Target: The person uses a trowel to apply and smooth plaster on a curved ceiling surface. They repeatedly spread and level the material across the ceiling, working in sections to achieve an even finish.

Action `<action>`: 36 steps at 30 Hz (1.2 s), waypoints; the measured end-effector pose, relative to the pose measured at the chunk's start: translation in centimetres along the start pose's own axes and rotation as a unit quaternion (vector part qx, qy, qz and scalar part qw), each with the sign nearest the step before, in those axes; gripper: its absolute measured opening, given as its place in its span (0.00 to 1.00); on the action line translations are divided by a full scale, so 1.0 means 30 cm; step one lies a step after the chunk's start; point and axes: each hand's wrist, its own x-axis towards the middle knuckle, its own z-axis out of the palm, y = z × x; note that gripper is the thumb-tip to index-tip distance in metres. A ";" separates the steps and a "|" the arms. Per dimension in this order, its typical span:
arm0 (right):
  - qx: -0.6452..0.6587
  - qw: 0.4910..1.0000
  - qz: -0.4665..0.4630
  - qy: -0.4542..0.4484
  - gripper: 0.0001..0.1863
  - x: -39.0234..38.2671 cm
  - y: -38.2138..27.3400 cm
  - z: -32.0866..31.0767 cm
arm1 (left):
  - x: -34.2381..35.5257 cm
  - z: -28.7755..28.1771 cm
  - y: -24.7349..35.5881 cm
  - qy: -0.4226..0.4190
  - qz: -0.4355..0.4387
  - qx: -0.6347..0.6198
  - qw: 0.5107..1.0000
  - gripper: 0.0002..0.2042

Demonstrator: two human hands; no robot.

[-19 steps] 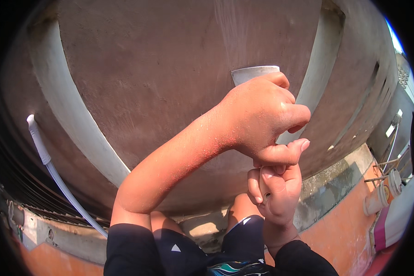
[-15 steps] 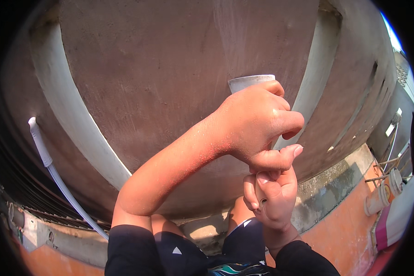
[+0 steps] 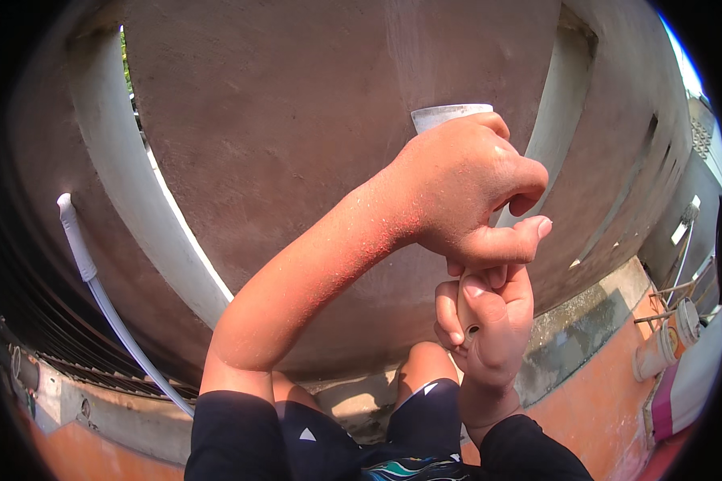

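My right hand (image 3: 493,325) is closed round a pale beige handle with a hole near its end, seemingly that of a putty knife (image 3: 463,309). A wide whitish, blade-like end (image 3: 451,115) rises behind my left hand and lines up with the handle; the middle stays hidden. Curled at the knuckles, my left hand (image 3: 469,184) lies across the tool just above my right hand, its back toward me. Its thumb points right and its fingertips are out of sight. Fine pale grains speckle the left forearm and wrist. Both hands are in front of a brown plastered wall (image 3: 281,160).
Pale vertical recesses (image 3: 140,180) break the wall at left and right. A white hose or pipe (image 3: 108,317) stands at the left beside dark slats. Orange ground (image 3: 578,417) runs along the wall's foot; buckets (image 3: 656,357) and a long-handled brush (image 3: 686,220) are at the right.
Both hands and the whitish end have moved up and slightly right together. The grip looks the same. A narrow gap with greenery now shows in the left recess as the view has shifted.
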 end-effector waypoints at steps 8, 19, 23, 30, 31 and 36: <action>-0.001 0.999 -0.039 -0.025 0.13 0.011 -0.007 0.015 | 0.010 -0.015 0.004 0.029 -0.007 0.009 1.000 0.11; -0.004 1.000 -0.011 -0.020 0.15 0.005 -0.043 0.042 | 0.018 -0.039 0.021 -0.007 -0.033 -0.011 0.999 0.12; -0.039 0.998 0.028 -0.028 0.14 0.018 -0.045 0.050 | 0.022 -0.043 0.017 -0.019 -0.026 -0.004 0.999 0.11; -0.010 0.999 0.008 -0.036 0.12 -0.012 -0.051 0.035 | 0.011 -0.016 0.045 -0.020 -0.029 -0.016 0.999 0.11; -0.007 0.999 -0.009 -0.033 0.11 -0.005 -0.038 0.030 | 0.009 -0.016 0.035 0.006 -0.015 -0.006 1.000 0.11; -0.005 0.998 -0.046 -0.031 0.09 0.056 -0.040 -0.026 | 0.061 -0.010 -0.016 0.008 -0.057 0.050 0.997 0.13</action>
